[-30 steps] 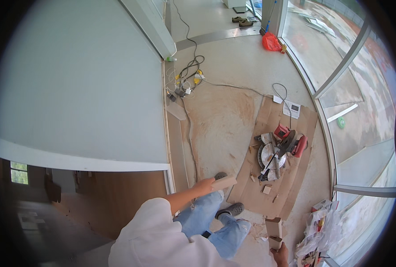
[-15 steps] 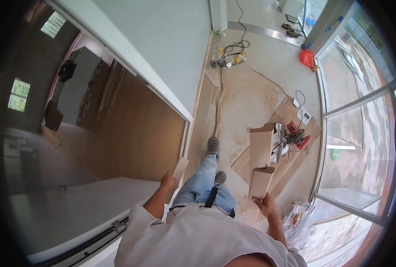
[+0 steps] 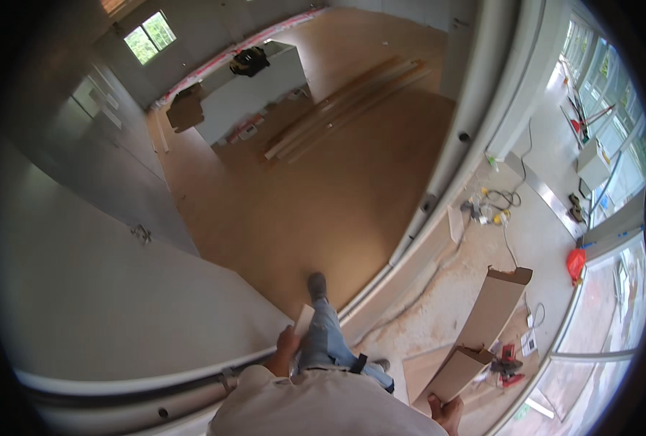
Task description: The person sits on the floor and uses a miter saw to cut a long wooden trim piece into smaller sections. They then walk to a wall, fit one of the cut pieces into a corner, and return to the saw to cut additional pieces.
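My left hand (image 3: 286, 343) is closed around a short, flat beige strip of board (image 3: 305, 320) by my left thigh. At the lower right, my right hand (image 3: 448, 416) grips the near end of a long, narrow cardboard carton (image 3: 459, 376). The carton slants away to the right of my legs. A second length of cardboard (image 3: 493, 309) reaches on beyond it, its far end ragged and open; I cannot tell whether the two are joined. A red and black power saw (image 3: 509, 367) stands beside the carton, partly hidden by it.
My foot (image 3: 317, 283) is on a brown floor beyond the sliding-door track (image 3: 381, 280). Cables (image 3: 501, 200) lie on the pale floor, near a red bag (image 3: 575, 265). Long boards (image 3: 344, 109) and a grey cabinet (image 3: 257, 94) are farther inside. A white panel (image 3: 134, 305) is at left.
I have turned left towards the doorway, and one foot has stepped over onto the brown floor. Both hands keep their hold; the carton has swung along with me.
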Tool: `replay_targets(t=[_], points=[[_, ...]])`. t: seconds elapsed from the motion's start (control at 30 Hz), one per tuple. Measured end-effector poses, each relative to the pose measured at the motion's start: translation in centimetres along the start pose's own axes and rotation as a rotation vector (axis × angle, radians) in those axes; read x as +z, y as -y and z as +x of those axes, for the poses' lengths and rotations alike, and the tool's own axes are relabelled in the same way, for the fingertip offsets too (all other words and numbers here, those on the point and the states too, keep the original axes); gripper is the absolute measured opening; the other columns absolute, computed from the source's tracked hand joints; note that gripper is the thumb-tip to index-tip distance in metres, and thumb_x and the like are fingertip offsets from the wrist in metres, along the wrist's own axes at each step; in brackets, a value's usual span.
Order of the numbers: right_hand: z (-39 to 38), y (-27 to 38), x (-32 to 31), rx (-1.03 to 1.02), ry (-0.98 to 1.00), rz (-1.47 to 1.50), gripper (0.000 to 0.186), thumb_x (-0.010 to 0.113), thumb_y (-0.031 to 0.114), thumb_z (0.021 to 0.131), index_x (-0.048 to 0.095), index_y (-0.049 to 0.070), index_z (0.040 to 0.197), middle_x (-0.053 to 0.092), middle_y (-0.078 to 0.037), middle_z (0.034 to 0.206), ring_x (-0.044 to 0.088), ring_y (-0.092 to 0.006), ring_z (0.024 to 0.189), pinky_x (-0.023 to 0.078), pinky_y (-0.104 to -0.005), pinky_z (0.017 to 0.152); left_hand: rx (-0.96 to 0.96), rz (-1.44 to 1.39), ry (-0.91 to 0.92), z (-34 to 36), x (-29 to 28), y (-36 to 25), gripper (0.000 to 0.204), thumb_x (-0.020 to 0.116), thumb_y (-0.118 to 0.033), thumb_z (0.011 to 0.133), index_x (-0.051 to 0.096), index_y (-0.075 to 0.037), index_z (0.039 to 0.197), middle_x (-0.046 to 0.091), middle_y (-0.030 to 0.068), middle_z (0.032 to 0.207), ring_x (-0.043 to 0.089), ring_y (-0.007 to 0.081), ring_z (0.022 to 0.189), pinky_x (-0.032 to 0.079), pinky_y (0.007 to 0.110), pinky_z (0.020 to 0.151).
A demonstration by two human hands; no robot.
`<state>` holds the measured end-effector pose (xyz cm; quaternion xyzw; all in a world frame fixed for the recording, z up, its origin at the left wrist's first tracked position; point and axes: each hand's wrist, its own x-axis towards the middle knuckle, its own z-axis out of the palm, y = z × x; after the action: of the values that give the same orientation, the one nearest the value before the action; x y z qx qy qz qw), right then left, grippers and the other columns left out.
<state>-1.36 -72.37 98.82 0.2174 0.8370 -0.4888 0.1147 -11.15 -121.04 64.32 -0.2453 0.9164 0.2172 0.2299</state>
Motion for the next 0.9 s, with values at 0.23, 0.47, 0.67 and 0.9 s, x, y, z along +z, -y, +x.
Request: replay_targets(t=[0.23,0.47,0.67,0.9], points=[[14.1,15.9,9.9,0.047,-0.015,-0.055,0.052,0.064,0.032,0.101,0.059,-0.007,0.134,0.072,-0.027,0.116,0.068,-0.0408,0.111,0.053,-0.0447,0.095,-0.001,-0.169,0.007,18.6,-9.7,2.4,0.054,0.078,-0.027,0.079,0.062,-0.001,0.123,0.070,0.0271,0.115,0.066,0.0454,0.111,0.053,0.050,0.095],[27.7,25.7,19.2,-0.301,-0.175,-0.183,0.052,0.071,0.043,0.093,0.063,-0.005,0.114,0.071,-0.027,0.088,0.070,-0.0504,0.084,0.055,-0.0512,0.068,-0.051,-0.237,-0.040,33.8,-24.1,3.2,0.040,0.080,-0.022,0.079,0.062,0.001,0.107,0.072,0.0242,0.104,0.069,0.0437,0.102,0.054,0.050,0.087],[40.1,36.5,23.5,-0.309,-0.107,-0.143,0.048,0.066,0.044,0.098,0.067,-0.002,0.111,0.073,-0.023,0.089,0.072,-0.0442,0.082,0.056,-0.0444,0.070,-0.010,-0.220,-0.038,44.4,-31.5,-0.3,0.044,0.077,-0.028,0.082,0.063,0.000,0.112,0.071,0.0259,0.107,0.068,0.0447,0.105,0.054,0.051,0.090],[58.3,45.2,27.3,-0.295,-0.154,-0.058,0.052,0.071,0.038,0.098,0.061,-0.007,0.123,0.072,-0.026,0.100,0.068,-0.0430,0.089,0.054,-0.0452,0.082,-0.047,-0.272,0.122,56.4,-31.3,-1.4,0.048,0.077,-0.029,0.083,0.064,0.002,0.118,0.071,0.0278,0.110,0.068,0.0448,0.106,0.054,0.051,0.089]])
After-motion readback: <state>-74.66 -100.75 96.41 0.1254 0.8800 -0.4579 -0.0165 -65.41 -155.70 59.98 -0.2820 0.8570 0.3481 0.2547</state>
